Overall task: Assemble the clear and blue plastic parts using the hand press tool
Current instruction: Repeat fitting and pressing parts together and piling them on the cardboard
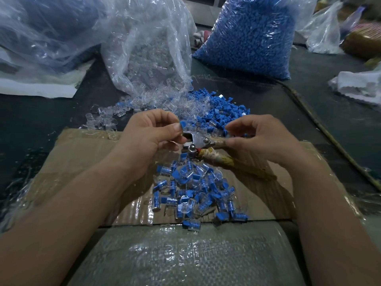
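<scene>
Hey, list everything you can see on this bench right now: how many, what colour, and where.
hand press tool: one, metal with taped handles, centre
blue part: one, blue, just left of the tool's head
cardboard: one sheet, brown, front centre
assembled pieces: pile, clear and blue, on the cardboard
bag of clear parts: one, clear, back centre
bag of blue parts: one, blue, back right
loose clear parts: heap, clear, at the clear bag's mouth
loose blue parts: heap, blue, beyond the tool
white cloth: one, white, far right
left hand: one, pinching the blue part
right hand: one, gripping the hand press tool
</scene>
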A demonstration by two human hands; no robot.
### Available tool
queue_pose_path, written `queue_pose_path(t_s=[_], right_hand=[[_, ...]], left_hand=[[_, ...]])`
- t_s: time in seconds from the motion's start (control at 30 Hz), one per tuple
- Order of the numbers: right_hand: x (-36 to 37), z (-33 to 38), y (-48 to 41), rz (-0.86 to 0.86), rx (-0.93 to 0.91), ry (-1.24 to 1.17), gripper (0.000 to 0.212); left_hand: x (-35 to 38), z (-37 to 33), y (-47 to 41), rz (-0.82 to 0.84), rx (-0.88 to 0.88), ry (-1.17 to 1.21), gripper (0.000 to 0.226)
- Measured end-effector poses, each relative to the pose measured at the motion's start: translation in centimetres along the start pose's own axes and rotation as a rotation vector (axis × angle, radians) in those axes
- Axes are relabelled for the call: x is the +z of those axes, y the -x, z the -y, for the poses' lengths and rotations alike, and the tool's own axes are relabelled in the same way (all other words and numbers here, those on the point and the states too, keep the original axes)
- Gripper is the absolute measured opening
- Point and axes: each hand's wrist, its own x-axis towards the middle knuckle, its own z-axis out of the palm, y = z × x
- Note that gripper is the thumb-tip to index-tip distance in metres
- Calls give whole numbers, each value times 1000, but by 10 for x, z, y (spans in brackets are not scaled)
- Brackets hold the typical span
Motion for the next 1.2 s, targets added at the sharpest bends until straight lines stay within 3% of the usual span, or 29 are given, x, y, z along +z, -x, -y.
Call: queue_pose_path(t_s=[0.13, 0.27, 0.47, 0.73, 0.87, 1.07, 1.2], right_hand=[[-5, -1, 2, 284, 85, 56, 52], [2, -3, -2, 275, 46, 246, 71], [6, 2, -1, 168, -22, 331, 52], [22, 7, -9, 46, -99, 619, 17], [20, 4, -9, -3, -104, 550, 14], [17, 7, -2, -264, -141, 324, 21], [24, 12, 1, -255, -169, 252, 21]], left_hand=[[-1, 0, 0, -2, 17, 7, 8], [-1, -1, 0, 3, 14, 6, 9], [1, -1, 1, -13, 14, 9, 12], [3, -2, 1, -67, -7, 7, 11], [3, -4, 0, -96, 40, 5, 12], [6, -5, 2, -138, 93, -47, 16], [9, -6, 6, -151, 119, -89, 15]])
